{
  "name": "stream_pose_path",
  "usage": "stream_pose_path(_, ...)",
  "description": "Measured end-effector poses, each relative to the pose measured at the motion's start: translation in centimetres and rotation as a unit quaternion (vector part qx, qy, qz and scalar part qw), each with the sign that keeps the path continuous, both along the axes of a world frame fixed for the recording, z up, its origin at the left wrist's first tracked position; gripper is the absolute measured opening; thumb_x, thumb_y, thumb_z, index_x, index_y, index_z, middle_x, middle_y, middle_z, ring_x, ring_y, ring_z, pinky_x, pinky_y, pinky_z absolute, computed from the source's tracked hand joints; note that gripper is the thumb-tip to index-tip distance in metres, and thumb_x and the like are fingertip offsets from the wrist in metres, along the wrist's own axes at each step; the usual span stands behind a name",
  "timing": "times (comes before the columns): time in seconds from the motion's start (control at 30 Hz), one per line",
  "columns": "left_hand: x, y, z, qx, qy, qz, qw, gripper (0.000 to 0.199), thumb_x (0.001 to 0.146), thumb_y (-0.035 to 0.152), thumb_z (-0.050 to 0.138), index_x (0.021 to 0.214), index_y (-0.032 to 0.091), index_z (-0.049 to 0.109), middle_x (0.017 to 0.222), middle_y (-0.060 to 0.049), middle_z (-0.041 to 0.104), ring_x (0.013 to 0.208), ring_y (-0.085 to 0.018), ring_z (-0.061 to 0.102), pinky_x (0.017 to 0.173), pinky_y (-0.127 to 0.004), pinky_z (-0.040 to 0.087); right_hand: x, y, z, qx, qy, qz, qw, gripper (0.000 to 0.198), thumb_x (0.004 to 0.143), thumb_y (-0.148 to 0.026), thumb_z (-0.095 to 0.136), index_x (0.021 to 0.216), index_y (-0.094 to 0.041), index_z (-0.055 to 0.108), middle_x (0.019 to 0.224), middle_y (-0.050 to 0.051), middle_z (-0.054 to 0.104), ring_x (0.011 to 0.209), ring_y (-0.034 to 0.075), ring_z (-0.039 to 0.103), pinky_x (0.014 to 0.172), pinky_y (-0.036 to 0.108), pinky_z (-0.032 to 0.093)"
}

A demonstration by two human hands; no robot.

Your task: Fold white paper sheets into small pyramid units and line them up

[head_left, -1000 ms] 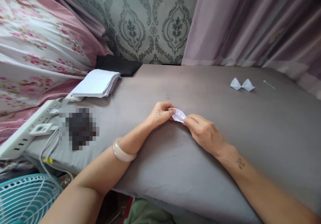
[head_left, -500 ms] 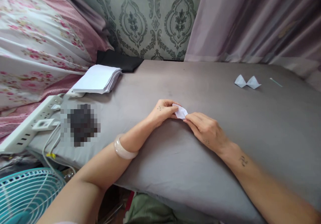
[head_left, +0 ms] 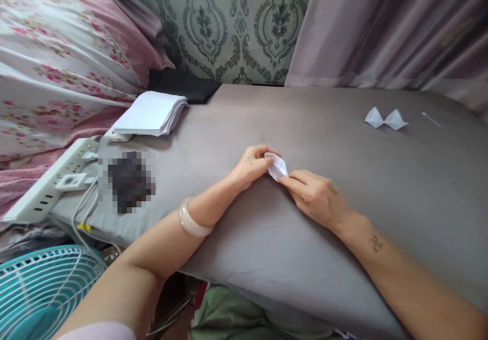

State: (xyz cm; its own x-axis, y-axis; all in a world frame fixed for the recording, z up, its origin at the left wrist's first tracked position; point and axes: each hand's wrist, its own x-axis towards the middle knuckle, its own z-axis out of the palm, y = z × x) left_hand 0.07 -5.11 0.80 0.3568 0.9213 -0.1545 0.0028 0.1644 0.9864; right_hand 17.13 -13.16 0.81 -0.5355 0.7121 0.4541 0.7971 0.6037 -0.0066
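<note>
Between the left hand and the right hand, the small white paper is turned a little since the earlier frame: there it looks narrow, and now it shows a wider, slightly hollow side. All the view also shifts somewhat.

Nearest to the body are some green cloth and, at the left, a blue fan. Next come the hands, above the grey bed. The left thumb and fingers close on the upper left end of the paper; the right fingertips are together at its lower edge. Both grips look narrow, with only the paper inside, but the pressure I cannot tell, and some fingers are hidden.

For the folding, I judge that part of it is done: the paper is already small and creased. It is not yet put down, and how many folds are left, the pictures do not show.

Farther away, on the left, lies a stack of paper, flat and unfolded. On the right, well apart from the hands, a folded piece stands with two peaks and seems finished. Near it lies a thin stick.
</note>
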Motion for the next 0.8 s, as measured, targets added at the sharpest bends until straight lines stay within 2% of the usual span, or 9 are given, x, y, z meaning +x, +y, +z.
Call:
stream_pose_path(0.1, 0.08, -0.11, -0.06, 0.011, 0.002, 0.006, 1.000, 0.017, 0.078, 0.008, 0.054, 0.090, 0.009, 0.067, 0.072, -0.003, 0.064, 0.061, -0.009, 0.056, 0.058, -0.021, 0.045, -0.16, -0.05, -0.10, 0.012, -0.016, -0.004, 1.000, 0.029, 0.092, -0.009, 0.044, 0.098, -0.018, 0.071, 0.075, 0.004, 0.064, 0.068, 0.012, 0.057, 0.064, 0.025, 0.042)
stream_pose_path(0.3, -0.09, 0.04, 0.07, -0.017, -0.019, -0.010, 1.000, 0.020, 0.073, 0.005, 0.056, 0.091, 0.010, 0.066, 0.072, -0.003, 0.065, 0.060, -0.009, 0.057, 0.059, -0.022, 0.045, -0.11, -0.19, -0.15, 0.006, -0.012, -0.011, 1.000, 0.025, 0.092, -0.010, 0.047, 0.096, -0.017, 0.071, 0.080, 0.005, 0.066, 0.072, 0.013, 0.058, 0.066, 0.025, 0.042)
stream_pose_path(0.47, -0.18, 0.12, -0.16, 0.005, -0.005, -0.007, 1.000, 0.024, 0.070, 0.004, 0.057, 0.091, 0.009, 0.068, 0.069, -0.003, 0.065, 0.059, -0.010, 0.057, 0.059, -0.022, 0.045, -0.17, -0.22, -0.13, 0.004, 0.000, -0.007, 1.000, 0.024, 0.092, -0.011, 0.048, 0.094, -0.017, 0.071, 0.081, 0.005, 0.067, 0.073, 0.014, 0.060, 0.066, 0.026, 0.043)
stream_pose_path(0.6, -0.25, 0.11, -0.04, 0.013, 0.000, -0.006, 1.000, 0.022, 0.070, 0.005, 0.057, 0.088, 0.009, 0.068, 0.070, -0.002, 0.066, 0.059, -0.009, 0.057, 0.058, -0.021, 0.044, -0.25, -0.21, -0.03, 0.000, 0.013, -0.011, 1.000, 0.023, 0.093, -0.013, 0.047, 0.092, -0.017, 0.070, 0.079, 0.005, 0.067, 0.071, 0.014, 0.060, 0.066, 0.027, 0.043)
stream_pose_path(0.8, -0.31, 0.16, 0.09, -0.022, -0.021, -0.023, 0.999, 0.013, 0.072, 0.009, 0.061, 0.083, 0.010, 0.067, 0.067, -0.002, 0.065, 0.059, -0.010, 0.059, 0.060, -0.023, 0.047, -0.30, -0.22, -0.08, 0.000, 0.039, -0.013, 0.999, 0.024, 0.095, -0.015, 0.046, 0.091, -0.016, 0.070, 0.077, 0.005, 0.066, 0.071, 0.015, 0.060, 0.067, 0.028, 0.043)
